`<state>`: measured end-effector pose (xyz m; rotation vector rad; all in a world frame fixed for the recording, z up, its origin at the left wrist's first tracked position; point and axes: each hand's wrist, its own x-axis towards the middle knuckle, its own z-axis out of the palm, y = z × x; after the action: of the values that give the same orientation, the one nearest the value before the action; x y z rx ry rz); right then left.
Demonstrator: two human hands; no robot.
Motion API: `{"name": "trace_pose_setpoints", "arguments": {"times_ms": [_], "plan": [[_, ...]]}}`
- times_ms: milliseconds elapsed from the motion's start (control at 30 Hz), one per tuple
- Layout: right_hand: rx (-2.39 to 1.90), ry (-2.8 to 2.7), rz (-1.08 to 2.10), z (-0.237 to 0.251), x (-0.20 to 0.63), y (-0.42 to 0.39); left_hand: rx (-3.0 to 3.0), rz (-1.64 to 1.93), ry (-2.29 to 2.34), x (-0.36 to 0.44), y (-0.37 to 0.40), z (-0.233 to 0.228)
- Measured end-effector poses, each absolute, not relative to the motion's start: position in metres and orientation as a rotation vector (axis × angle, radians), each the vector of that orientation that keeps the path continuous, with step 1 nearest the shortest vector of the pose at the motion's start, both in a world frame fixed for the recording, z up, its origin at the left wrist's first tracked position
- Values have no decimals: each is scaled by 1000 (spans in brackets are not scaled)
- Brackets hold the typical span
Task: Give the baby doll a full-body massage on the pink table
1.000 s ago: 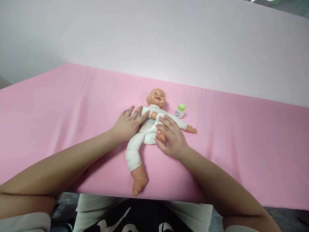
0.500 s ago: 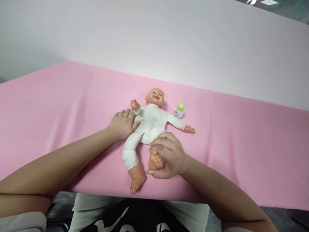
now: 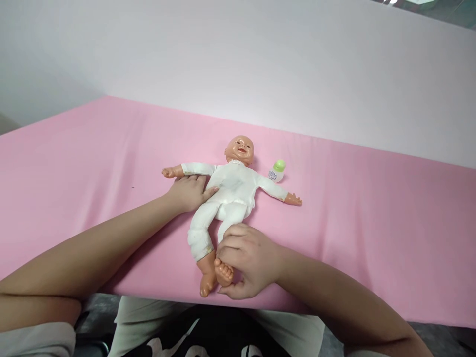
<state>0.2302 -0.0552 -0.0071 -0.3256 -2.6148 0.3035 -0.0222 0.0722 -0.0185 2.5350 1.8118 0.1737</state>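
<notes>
Nearest, the right hand (image 3: 248, 261) is clenched around one bare foot of the doll (image 3: 228, 191); that lower leg is hidden beneath the fingers. A second foot, of smooth moulded plastic, lies exposed just beside it. One doll is present, laid face up with both arms spread on the pink cloth surface (image 3: 372, 238), clothed in a soft white suit. The left hand (image 3: 189, 192) rests flat and unclenched against the doll's side. Farther off, one small white bottle (image 3: 277, 171) with a rounded green cap stands near the head.
</notes>
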Motion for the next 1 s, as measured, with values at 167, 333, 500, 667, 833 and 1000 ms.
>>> {"name": "trace_pose_setpoints", "arguments": {"times_ms": [167,333,500,667,833,1000], "plan": [[-382,-2366,96,-1,232,-59,2729,362,1850,-19,67,-18],[-482,-2210,-162,6,239,-55,2827,530,1723,-16,62,-22],[-632,-2161,-232,-1,245,-35,2889,573,1621,-17,62,-23],[-786,-2140,-169,-8,248,-12,2948,553,1534,-17,61,-20],[-850,-2079,-113,-5,248,-4,2958,503,1527,-16,62,-19],[-762,-2078,-152,1,249,-13,2895,393,1666,-18,67,-27]]}}
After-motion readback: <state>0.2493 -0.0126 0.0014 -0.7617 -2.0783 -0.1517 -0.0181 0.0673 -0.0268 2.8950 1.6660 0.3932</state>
